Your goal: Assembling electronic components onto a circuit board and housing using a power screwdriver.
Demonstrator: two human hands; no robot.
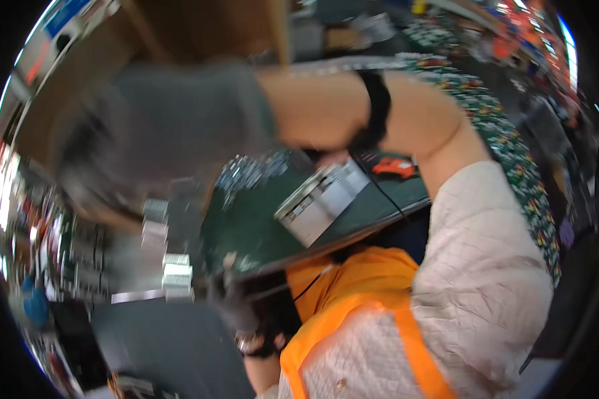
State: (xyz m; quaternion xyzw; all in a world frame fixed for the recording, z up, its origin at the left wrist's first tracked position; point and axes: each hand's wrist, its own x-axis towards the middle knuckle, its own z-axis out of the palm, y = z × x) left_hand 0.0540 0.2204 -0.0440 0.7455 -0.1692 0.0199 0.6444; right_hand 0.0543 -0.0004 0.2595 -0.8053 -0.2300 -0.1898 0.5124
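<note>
Head view shows, at left, the right hand (170, 123) in a grey fabric glove, raised and badly blurred — I cannot tell whether it is open or gripping anything. Below it stand pale, rectangular stacked blocks (178, 272), left of a dark green table (246, 229). Just beside the table's near left corner is the left hand (233, 302), also grey-gloved; its grip is too blurred to tell. A small beige piece (229, 258) lies at that corner, near its fingers. Loose silvery metal pieces (253, 174) lie heaped by the left edge. Rightward, a whitish compartmented box (323, 203) sits along the near edge — then a red-orange object (394, 167).
</note>
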